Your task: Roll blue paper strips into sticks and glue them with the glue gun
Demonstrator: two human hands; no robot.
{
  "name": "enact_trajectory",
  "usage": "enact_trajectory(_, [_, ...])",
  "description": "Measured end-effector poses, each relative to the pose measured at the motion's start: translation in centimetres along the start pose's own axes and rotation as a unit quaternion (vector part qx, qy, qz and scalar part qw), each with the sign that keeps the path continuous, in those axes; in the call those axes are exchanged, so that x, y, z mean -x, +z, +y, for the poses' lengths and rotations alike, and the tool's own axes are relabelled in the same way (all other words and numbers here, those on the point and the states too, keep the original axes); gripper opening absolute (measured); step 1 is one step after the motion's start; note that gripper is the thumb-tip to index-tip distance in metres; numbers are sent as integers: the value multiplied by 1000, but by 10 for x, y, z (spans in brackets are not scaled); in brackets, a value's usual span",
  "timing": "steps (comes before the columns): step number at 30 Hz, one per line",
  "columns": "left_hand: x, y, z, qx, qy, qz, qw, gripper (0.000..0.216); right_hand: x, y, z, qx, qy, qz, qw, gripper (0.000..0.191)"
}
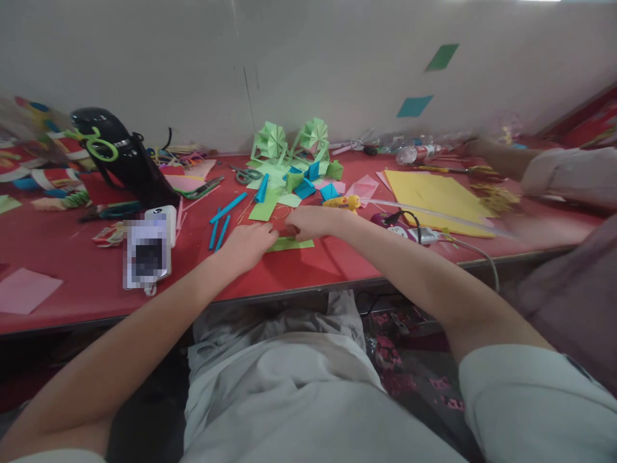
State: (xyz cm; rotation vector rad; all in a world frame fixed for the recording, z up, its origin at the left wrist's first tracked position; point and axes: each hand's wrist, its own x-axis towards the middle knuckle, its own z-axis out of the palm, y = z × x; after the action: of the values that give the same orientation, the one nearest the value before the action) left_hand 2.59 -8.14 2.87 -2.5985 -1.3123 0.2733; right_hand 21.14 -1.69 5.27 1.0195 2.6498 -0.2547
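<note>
Both my hands rest on the red table (72, 270) over a light green paper piece (292, 244). My left hand (248, 244) lies curled on the table at the paper's left edge, fingers closed toward it. My right hand (311, 222) is closed just above the same paper, fingertips pinched near a small red bit that I cannot make out. Behind them lie green paper sheets (265, 209), blue rolled paper strips (226, 209), blue folded pieces (304, 188) and two green folded paper fans (289, 141).
A yellow glue gun (343, 202), yellow sheets (434, 193), scissors (247, 173), a black bag (125, 161), a phone (147, 254) and a pink sheet (24, 289) lie about. Another person's arm (530, 164) reaches over the table at the right.
</note>
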Motion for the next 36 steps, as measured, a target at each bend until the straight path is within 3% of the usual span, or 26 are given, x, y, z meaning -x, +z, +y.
enact_trajectory(6, [3, 6, 0, 1, 2, 29, 1000, 29, 7, 18, -9, 87, 34, 78, 993, 24])
enact_trajectory(13, [7, 5, 3, -25, -1, -1, 1000, 26, 19, 46, -27, 155, 59, 138, 976, 33])
enact_trajectory(25, [14, 11, 8, 22, -35, -1, 999, 30, 36, 60, -35, 108, 85, 142, 980, 35])
enact_trajectory(31, [11, 8, 6, 49, -45, 18, 998, 29, 38, 64, -39, 70, 112, 181, 975, 33])
enact_trajectory(33, [11, 9, 6, 45, -39, 25, 998, 30, 49, 58, -55, 26, 91, 214, 972, 33])
enact_trajectory(36, [12, 13, 6, 39, -28, 27, 999, 32, 79, 46, -100, -79, -105, 251, 959, 36])
